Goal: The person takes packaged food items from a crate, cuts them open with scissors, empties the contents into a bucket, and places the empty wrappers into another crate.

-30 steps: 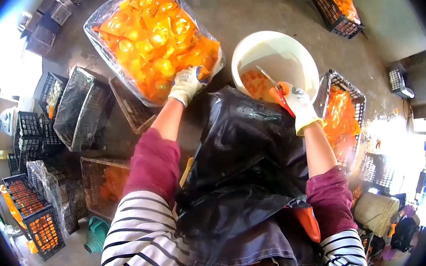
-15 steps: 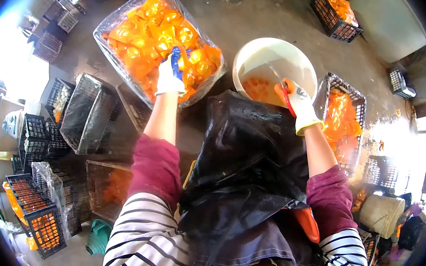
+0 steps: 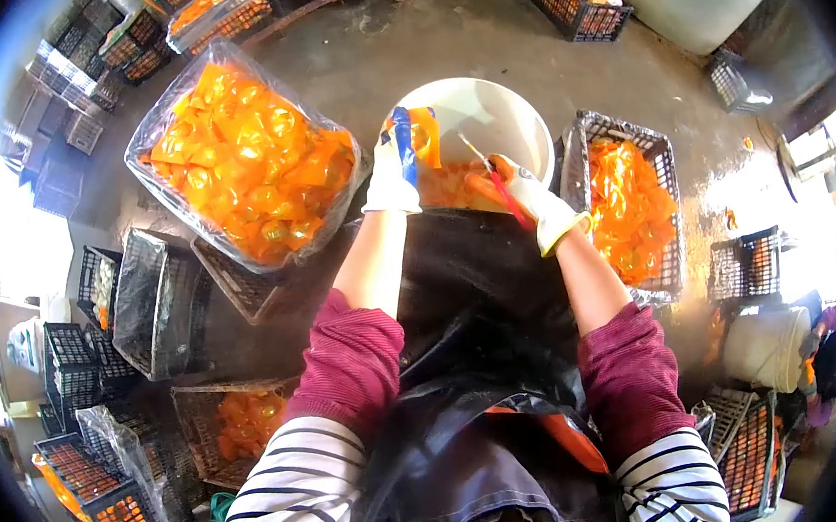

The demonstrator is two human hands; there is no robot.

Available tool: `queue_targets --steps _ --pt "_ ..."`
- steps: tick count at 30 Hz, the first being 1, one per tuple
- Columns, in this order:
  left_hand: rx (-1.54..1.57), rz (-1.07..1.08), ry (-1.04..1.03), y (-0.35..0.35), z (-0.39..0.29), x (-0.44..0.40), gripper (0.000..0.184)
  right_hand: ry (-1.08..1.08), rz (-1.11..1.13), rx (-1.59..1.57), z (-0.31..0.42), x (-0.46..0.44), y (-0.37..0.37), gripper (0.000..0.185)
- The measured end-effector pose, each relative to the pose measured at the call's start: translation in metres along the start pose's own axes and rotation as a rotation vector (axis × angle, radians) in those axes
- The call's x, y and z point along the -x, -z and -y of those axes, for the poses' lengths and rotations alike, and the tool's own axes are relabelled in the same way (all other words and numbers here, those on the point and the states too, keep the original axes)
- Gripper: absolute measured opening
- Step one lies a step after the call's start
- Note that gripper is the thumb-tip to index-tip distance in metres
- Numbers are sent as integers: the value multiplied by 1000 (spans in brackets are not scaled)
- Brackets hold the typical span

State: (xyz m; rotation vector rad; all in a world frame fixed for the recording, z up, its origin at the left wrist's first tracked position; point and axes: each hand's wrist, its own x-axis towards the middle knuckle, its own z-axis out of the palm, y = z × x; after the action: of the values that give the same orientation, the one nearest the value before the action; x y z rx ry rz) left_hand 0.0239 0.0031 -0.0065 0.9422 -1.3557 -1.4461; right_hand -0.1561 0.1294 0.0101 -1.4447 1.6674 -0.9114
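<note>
One orange packet [image 3: 425, 141]: over the left side of the white bucket [image 3: 515, 116].
Left hand [image 3: 394, 173]: fingers gripping that packet.
Right hand [image 3: 529, 198]: fingers wrapped round a red-handled tool [image 3: 508, 198], probably scissors, its tip blurred.
Plastic-lined container [image 3: 334, 218]: left of the bucket, heaped with orange packets [image 3: 243, 162].
Black crate [image 3: 664, 158]: right of it.

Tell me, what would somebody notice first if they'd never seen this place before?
Probably the big heap of shiny orange packets in the container lined with clear plastic, at the upper left. Next might be the round white bucket near the middle, where the gloved left hand holds up one orange packet and the gloved right hand grips a red-handled tool.
</note>
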Motion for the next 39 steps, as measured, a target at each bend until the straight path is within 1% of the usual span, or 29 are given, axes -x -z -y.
queue_targets --steps 1,3,5,7,9,10,11,12,13,15,16,17,18,20,21,23,24,25,27,29,30,31,33,34,36,39 --pt "87 10 18 -2 2 -1 41 -6 7 104 6 1 2 34" --pt "260 29 54 -6 5 -2 40 35 41 112 -1 -6 -4 32" --pt "-62 65 -81 -1 7 -4 43 45 78 144 -6 -9 -7 30" --pt "-6 80 -57 -3 9 -6 46 25 122 199 8 -4 -4 29" --pt "422 65 121 -6 8 -13 48 75 107 183 3 -7 -5 27" --pt "585 133 58 -5 6 -17 51 81 92 155 5 -7 -4 27" --pt "774 71 186 -4 6 -16 51 60 72 18 -2 -10 -6 26" --pt "795 41 298 -5 -7 -10 48 41 49 -119 -10 -13 -8 25" --pt "817 11 406 -6 -17 -6 46 -2 21 -361 -25 -22 -13 24" --pt "648 238 241 -10 0 -9 45 -108 0 -566 -43 -32 -12 23" --pt "279 301 -44 -8 30 -22 46 -175 6 -533 -27 -25 -6 23" --pt "-78 261 -331 -6 61 -35 47 -244 10 -501 -8 -16 -1 23" --pt "-218 288 -428 -4 52 -35 46 -295 42 -389 8 -9 4 24" --pt "-11 275 -140 -7 41 -27 42 -127 -11 -279 -24 -20 -8 27" --pt "97 245 -2 -12 21 -18 40 -44 -35 -223 -35 -24 -13 28" --pt "448 196 319 -13 2 -1 37 29 -79 -28 -11 -15 -9 32" --pt "253 243 173 -11 12 -4 35 68 -101 68 -2 -13 -8 34" --pt "56 286 27 -10 23 -6 33 20 -72 25 -4 -16 -8 35" --pt "-451 356 -214 -5 34 -9 31 -81 -17 -60 -12 -18 -9 37" --pt "-1072 400 -402 -7 5 -2 30 -105 -3 105 8 -11 -4 31" --pt "-742 382 -357 -5 22 -6 29 -117 3 187 15 -9 -2 29" --pt "-414 358 -308 -1 55 -14 29 -97 -15 153 15 -9 -3 28" --pt "-245 292 -168 -5 60 -11 28 -56 -50 83 15 -8 -5 26" --pt "-402 253 -83 -13 35 -1 27 -13 -58 29 12 -8 -6 25" --pt "-214 191 134 -16 29 2 25 77 -70 -80 7 -11 -10 24" --pt "196 152 223 -22 -9 18 25 -88 -25 279 3 -14 -5 27"
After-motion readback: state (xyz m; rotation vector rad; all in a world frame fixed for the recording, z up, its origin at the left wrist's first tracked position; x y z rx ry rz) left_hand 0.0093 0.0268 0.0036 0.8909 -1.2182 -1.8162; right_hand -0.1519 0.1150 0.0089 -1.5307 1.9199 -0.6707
